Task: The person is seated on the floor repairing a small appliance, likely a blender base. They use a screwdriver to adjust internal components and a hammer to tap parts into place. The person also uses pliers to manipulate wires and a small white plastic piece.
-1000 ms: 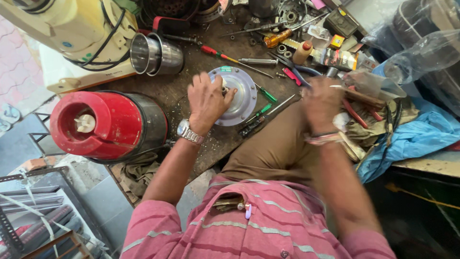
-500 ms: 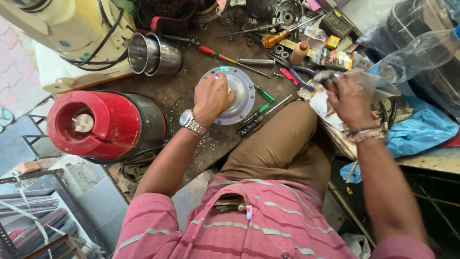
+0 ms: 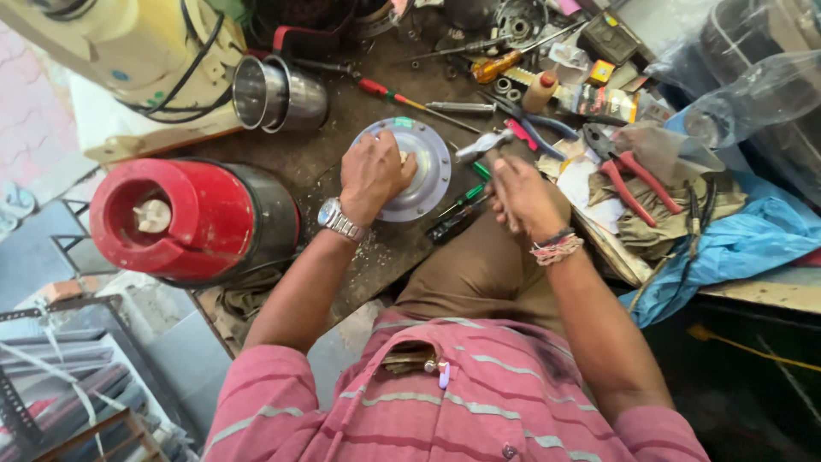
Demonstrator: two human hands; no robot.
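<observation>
My left hand [image 3: 372,171], with a metal watch on the wrist, presses down on a round grey metal disc [image 3: 430,175] that lies flat on the dark bench. My fingers pinch a small part at the disc's middle. My right hand [image 3: 523,198], with thread bands on the wrist, is closed on the handle of a small hammer. The hammer's metal head [image 3: 479,144] hangs just right of the disc's rim. A green-handled screwdriver [image 3: 464,199] lies between both hands.
A red and black mixer base [image 3: 188,218] lies on its side at the left. Steel cups [image 3: 278,94] and a cream appliance [image 3: 128,51] stand behind it. Red-handled pliers [image 3: 629,175], screwdrivers, small boxes and a blue cloth [image 3: 735,248] crowd the right.
My right hand went out to the clutter on the right and came back beside the disc with the hammer in it. My left hand stayed on the disc.
</observation>
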